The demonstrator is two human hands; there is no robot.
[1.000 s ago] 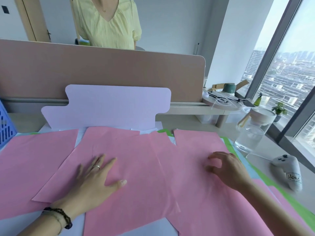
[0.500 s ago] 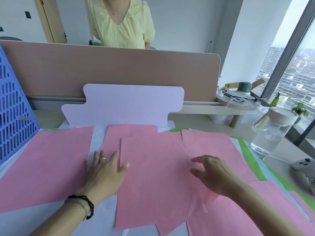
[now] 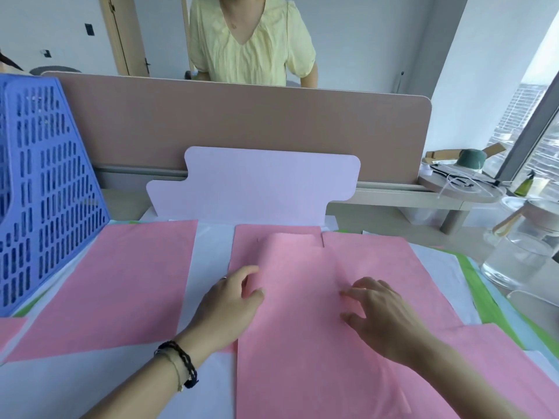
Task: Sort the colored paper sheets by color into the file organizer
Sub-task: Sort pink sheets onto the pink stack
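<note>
Left hand (image 3: 230, 300) pinches the lifted left edge of the top pink sheet (image 3: 302, 297), fingers curled round it. Right hand (image 3: 384, 313) rests on the same sheet, fingers spread, holding nothing. Another pink sheet (image 3: 121, 282) lies flat on the surface, beside the blue file organizer (image 3: 42, 189) at far left

We see pink paper sheets (image 3: 302, 343) spread over white sheets (image 3: 208, 246) and a bright green sheet (image 3: 481, 294), beside a blue file organizer (image 3: 45, 192) perforated with rows of slots. Behind them we see a pale lilac board (image 3: 257, 186) against a dusty brown-pink desk divider (image 3: 242, 122). We also see a black braided bracelet (image 3: 184, 361) and a person's pale yellow blouse (image 3: 251, 40).
</note>
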